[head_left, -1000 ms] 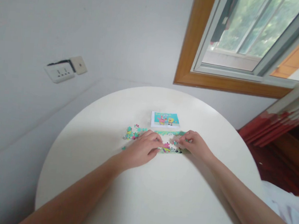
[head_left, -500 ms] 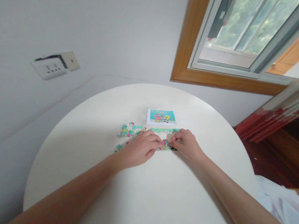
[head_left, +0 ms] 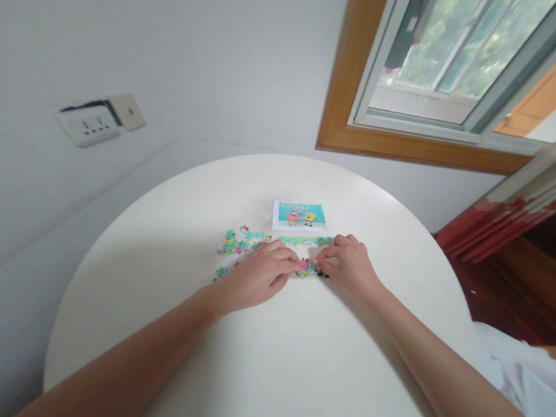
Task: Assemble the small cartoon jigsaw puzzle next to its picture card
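A small partly joined jigsaw puzzle [head_left: 308, 268] lies on the round white table [head_left: 267, 337], its teal top strip showing behind my hands. My left hand [head_left: 258, 275] rests on its left part with fingers curled, fingertips pressed on the pieces. My right hand [head_left: 348, 264] is on its right part, thumb and fingers pinched together at a piece near the middle. The two hands almost touch. Loose teal and pink puzzle pieces [head_left: 236, 244] lie scattered left of my left hand. A puzzle box [head_left: 299, 215] with a cartoon picture sits just behind.
The table stands against a white wall with a socket and switch plate [head_left: 98, 121] at left. A wood-framed window [head_left: 445, 80] is behind to the right. Red-and-white cloth [head_left: 515, 216] hangs at right, and white fabric [head_left: 526, 379] shows by my right arm.
My right hand has slid left to meet my left hand at the puzzle's middle, covering more of it. The camera view shifted slightly; the left hand stays put.
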`<state>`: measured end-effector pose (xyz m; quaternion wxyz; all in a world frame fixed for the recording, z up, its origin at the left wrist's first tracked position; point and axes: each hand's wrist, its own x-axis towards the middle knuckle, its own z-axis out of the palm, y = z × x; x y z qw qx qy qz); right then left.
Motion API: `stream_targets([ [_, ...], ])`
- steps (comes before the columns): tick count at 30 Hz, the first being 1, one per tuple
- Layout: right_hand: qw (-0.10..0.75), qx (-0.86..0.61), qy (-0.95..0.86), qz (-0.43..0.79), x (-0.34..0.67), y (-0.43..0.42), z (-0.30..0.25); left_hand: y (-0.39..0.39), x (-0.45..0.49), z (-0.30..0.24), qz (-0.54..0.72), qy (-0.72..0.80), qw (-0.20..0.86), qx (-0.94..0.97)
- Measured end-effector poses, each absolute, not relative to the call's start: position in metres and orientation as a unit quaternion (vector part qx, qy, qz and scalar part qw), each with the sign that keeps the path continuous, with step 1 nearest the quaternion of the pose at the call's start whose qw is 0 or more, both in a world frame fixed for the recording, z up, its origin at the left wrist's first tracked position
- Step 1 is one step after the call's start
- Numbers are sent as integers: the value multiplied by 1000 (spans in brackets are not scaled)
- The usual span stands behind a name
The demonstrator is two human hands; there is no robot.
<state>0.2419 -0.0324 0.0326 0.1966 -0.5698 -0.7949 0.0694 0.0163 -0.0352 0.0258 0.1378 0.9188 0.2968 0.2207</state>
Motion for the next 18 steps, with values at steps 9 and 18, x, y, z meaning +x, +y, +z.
stream_targets([
  [9,171,-544,-821,17,243,-35,38,-35,16,25,219,294,137,920],
  [18,182,-495,-846,74,251,-31,36,-36,16,26,226,293,133,919],
])
